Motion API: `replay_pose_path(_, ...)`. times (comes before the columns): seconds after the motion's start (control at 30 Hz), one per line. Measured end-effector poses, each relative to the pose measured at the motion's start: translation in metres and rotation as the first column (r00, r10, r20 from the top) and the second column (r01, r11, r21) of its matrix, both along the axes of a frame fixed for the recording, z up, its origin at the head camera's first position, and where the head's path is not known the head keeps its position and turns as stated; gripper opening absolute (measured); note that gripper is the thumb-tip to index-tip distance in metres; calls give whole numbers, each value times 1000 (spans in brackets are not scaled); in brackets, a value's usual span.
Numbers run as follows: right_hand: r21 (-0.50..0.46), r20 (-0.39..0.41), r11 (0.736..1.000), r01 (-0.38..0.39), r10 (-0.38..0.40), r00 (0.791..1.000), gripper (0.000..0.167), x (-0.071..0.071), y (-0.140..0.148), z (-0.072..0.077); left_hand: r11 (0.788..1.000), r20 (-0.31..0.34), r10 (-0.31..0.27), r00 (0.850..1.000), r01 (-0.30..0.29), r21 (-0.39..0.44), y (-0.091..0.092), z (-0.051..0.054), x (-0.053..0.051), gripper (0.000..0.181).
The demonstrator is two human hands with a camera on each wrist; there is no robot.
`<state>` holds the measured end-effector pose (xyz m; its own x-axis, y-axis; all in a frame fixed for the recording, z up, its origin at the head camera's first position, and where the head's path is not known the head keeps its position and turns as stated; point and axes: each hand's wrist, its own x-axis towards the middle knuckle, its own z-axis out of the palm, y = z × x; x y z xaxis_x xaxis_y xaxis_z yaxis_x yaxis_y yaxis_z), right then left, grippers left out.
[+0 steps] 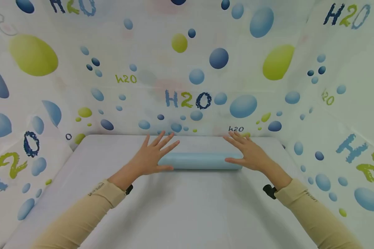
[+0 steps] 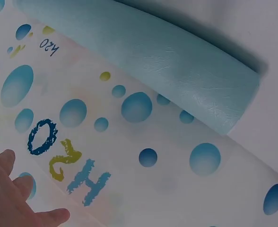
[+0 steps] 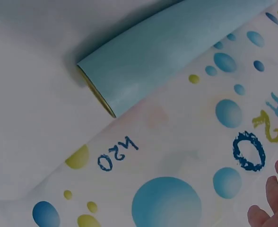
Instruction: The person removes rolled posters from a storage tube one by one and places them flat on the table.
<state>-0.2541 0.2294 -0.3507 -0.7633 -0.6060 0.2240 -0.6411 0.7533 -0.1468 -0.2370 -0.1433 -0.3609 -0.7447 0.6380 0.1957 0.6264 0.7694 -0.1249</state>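
Note:
A light blue roll [image 1: 202,161] lies crosswise on the white table, towards its far edge. My left hand [image 1: 151,155] is at the roll's left end, fingers spread wide and holding nothing. At the right end, my right hand [image 1: 250,154] has its fingers spread the same way, also without anything in it. Up close in the left wrist view, the roll [image 2: 153,52] has a slightly creased surface. A yellowish inner edge shows at the end of the roll [image 3: 143,56] in the right wrist view. Whether either hand touches it, I cannot tell.
The white tabletop [image 1: 193,211] stretches from the roll towards me. Behind it and on both sides hangs a white sheet [image 1: 156,48] printed with blue and green drops and H2O lettering. Dark bands show at both wrists, beneath beige sleeves [image 1: 81,211].

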Motion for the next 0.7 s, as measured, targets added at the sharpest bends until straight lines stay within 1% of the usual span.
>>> replay_pose_path(0.2,-27,24,1000,-10,10,1000,79,-9,-5,-11,1000,12,13,1000,-13,7,-2,-13,-6,91)
replay_pose_path(0.43,-8,60,1000,-2,3,998,80,-17,-9,-24,999,45,31,999,-32,25,-4,-22,-11,92)
replay_pose_path(0.7,-17,95,1000,26,-24,995,77,-25,-11,-33,998,82,42,996,-45,38,-5,-31,-19,92)
